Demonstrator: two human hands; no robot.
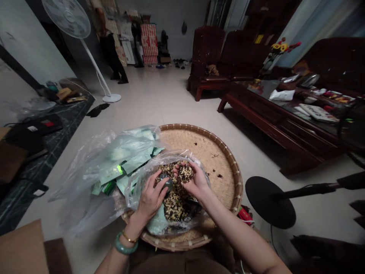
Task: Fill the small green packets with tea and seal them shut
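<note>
A clear plastic bag (134, 190) lies open on a round woven bamboo tray (238, 167). Inside it is a loose dried mix (173, 207) of pale yellow and dark brown bits, like dried flowers or herbs. My left hand (151, 194), with a green bangle and a gold bracelet at the wrist, is closed round a small dark, smooth, rounded object (169, 185) over the mix; its exact kind is unclear. Palm up and fingers curled, my right hand (198, 180) cups a handful of the mix above the bag.
Left of the bag, a larger plastic bag (94, 160) holds several pale green packets (138, 160). A black round stand base (270, 201) is on the right, near a dark wooden table (256, 114). Farther off are a white fan (111, 98) and a standing person (111, 49).
</note>
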